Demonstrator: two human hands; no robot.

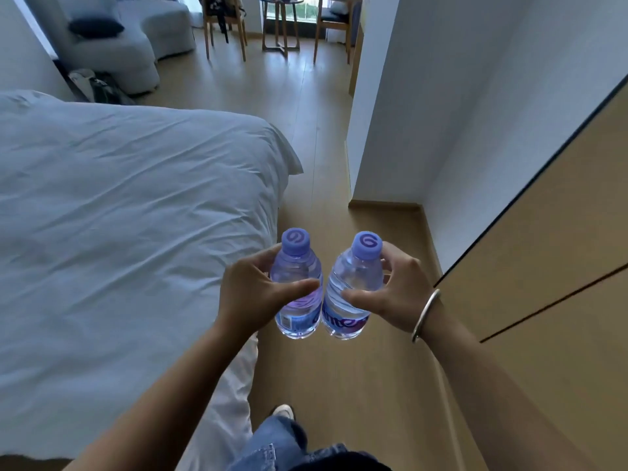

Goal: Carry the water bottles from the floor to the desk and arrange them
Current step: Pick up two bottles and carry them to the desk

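Bed (112, 205) with rumpled white duvet across the left, corner overhanging the wooden floor (339, 385). Grey armchair (112, 45) with dark cushion at far upper left, bags on the floor beside it.

Left hand (253, 294) wrapped round the left bottle (299, 287), thumb across the front, fingers curled behind the shoulder. Held upright in the air above the floor, just off the bed's edge, purple cap (295, 241) toward the camera, label near the base.

Right bottle (350, 294) just beside it, tilted slightly so the two bases nearly touch while the caps stand apart. Same clear plastic, purple cap and purple-lettered label. Gripped by the right hand (394, 294), thumb lying across the front, fingers curled round the far side. Silver bangle (426, 314) on the right wrist.

Below, blue jeans and a light shoe (283, 411) on the floor.

Far back at centre, small round wooden table (282, 25) between two wooden chairs by a window. White wall (390, 113) corner on the right, then light wood cabinet panels (560, 249) with dark seams along the right edge.
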